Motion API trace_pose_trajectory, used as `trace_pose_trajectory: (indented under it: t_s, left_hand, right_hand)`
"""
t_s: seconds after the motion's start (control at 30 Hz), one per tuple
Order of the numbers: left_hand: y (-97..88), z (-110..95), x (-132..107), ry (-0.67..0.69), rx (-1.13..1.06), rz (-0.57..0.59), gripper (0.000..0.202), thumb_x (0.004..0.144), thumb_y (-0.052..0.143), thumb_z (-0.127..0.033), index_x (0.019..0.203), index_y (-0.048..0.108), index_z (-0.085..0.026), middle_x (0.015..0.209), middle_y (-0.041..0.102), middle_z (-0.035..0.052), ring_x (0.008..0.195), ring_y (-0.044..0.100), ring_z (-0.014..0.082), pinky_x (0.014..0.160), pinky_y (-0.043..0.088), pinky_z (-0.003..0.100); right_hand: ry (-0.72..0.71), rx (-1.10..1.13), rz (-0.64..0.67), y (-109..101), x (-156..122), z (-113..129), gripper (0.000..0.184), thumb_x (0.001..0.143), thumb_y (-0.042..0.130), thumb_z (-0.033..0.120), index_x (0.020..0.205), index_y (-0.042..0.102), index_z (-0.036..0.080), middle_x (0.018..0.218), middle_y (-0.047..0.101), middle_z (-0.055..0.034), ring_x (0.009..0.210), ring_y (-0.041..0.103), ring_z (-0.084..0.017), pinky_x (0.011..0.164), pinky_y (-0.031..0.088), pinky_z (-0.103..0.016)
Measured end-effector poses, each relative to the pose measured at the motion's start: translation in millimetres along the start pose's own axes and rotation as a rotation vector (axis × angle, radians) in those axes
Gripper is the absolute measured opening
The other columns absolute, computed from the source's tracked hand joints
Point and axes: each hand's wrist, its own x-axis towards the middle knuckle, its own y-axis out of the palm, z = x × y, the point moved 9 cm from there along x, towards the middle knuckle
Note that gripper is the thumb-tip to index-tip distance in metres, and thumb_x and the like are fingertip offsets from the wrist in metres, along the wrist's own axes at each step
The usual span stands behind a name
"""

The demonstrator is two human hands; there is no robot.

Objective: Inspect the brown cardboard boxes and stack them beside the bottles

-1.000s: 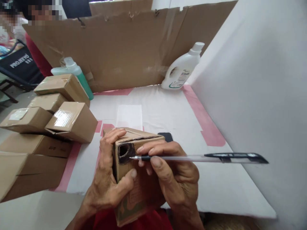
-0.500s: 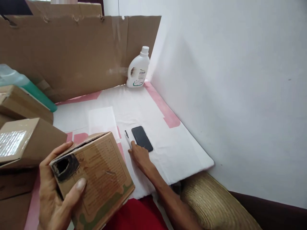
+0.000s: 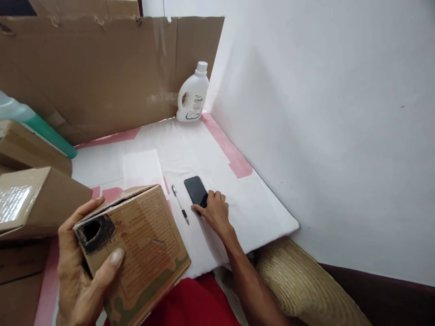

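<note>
My left hand (image 3: pixel 76 267) grips a brown cardboard box (image 3: pixel 146 244), thumb across its printed face and fingers behind its far edge. The box is tilted and has a dark-rimmed hole (image 3: pixel 93 232) at one corner. On the white-covered table, my right hand (image 3: pixel 215 210) has its thumb and fingers on either side of the lower end of a black smartphone (image 3: pixel 196 190). The phone lies flat, screen up. Left of it, a clear pen with a black grip (image 3: pixel 180 204) rests on the cloth, apart from my hand.
A white jug-shaped bottle (image 3: pixel 193 95) stands against an upright cardboard panel (image 3: pixel 102 72). White paper (image 3: pixel 142 167) lies behind the held box. More cardboard boxes (image 3: pixel 50 199) and a green-liquid bottle (image 3: pixel 44 129) are at left. A white wall (image 3: pixel 322 113) borders the right; below is a woven straw item (image 3: pixel 288 280).
My right hand has moved right from the pen to the phone's lower end, leaving the pen on the table. My left hand still holds the box in nearly the same place.
</note>
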Motion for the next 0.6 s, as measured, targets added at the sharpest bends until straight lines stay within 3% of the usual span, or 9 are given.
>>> trace_pose_trajectory:
  t_s: [0.1, 0.2, 0.3, 0.4, 0.47, 0.6]
  left_hand:
    - [1.0, -1, 1, 0.021, -0.009, 0.006, 0.073, 0.078, 0.075, -0.051, 0.146, 0.05, -0.036, 0.151, 0.055, 0.0006, 0.134, 0.052, 0.0386, 0.113, 0.046, 0.057]
    - [1.4, 0, 3, 0.022, -0.009, 0.015, 0.071, 0.079, 0.073, -0.051, 0.144, 0.05, -0.039, 0.147, 0.056, -0.0002, 0.135, 0.051, 0.0398, 0.113, 0.045, 0.058]
    - [1.4, 0, 3, 0.039, 0.002, 0.028, 0.069, 0.079, 0.072, -0.051, 0.143, 0.05, -0.042, 0.146, 0.057, 0.0003, 0.134, 0.051, 0.042, 0.112, 0.044, 0.061]
    - [1.5, -1, 3, 0.065, -0.012, 0.037, 0.067, 0.081, 0.072, -0.048, 0.144, 0.051, -0.04, 0.147, 0.056, 0.0018, 0.132, 0.053, 0.0403, 0.107, 0.049, 0.057]
    - [2.4, -1, 2, 0.086, -0.034, 0.041, 0.067, 0.082, 0.071, -0.045, 0.145, 0.05, -0.036, 0.148, 0.055, 0.0042, 0.13, 0.055, 0.037, 0.104, 0.051, 0.051]
    - [6.8, -1, 0, 0.14, -0.086, 0.067, 0.07, 0.082, 0.071, -0.04, 0.147, 0.048, -0.028, 0.146, 0.054, 0.0085, 0.128, 0.056, 0.0326, 0.108, 0.048, 0.047]
  right_hand:
    - [0.05, 0.045, 0.062, 8, 9, -5, 0.06, 0.08, 0.081, 0.05, 0.121, 0.058, 0.013, 0.129, 0.061, -0.0208, 0.125, 0.055, -0.038, 0.098, 0.047, -0.045]
    - [0.117, 0.216, 0.059, 13, 17, -7, 0.069, 0.068, 0.089, 0.045, 0.12, 0.058, 0.012, 0.13, 0.063, -0.0226, 0.123, 0.059, -0.038, 0.097, 0.048, -0.043]
    - [0.12, 0.46, 0.092, 22, 23, -4, 0.05, 0.072, 0.082, 0.039, 0.112, 0.064, 0.013, 0.117, 0.072, -0.0185, 0.112, 0.066, -0.034, 0.093, 0.05, -0.04]
    - [0.046, 0.597, 0.131, 25, 21, 3, 0.028, 0.083, 0.067, 0.036, 0.104, 0.068, 0.016, 0.102, 0.077, -0.0097, 0.102, 0.071, -0.028, 0.089, 0.054, -0.038]
    - [0.022, 0.754, 0.148, 19, 11, 7, 0.032, 0.086, 0.063, 0.039, 0.108, 0.067, 0.015, 0.098, 0.078, -0.0089, 0.096, 0.073, -0.027, 0.085, 0.057, -0.038]
    - [0.068, 1.467, 0.186, -24, -23, 15, 0.051, 0.081, 0.076, 0.049, 0.12, 0.064, 0.017, 0.114, 0.077, -0.0133, 0.091, 0.078, -0.03, 0.08, 0.064, -0.045]
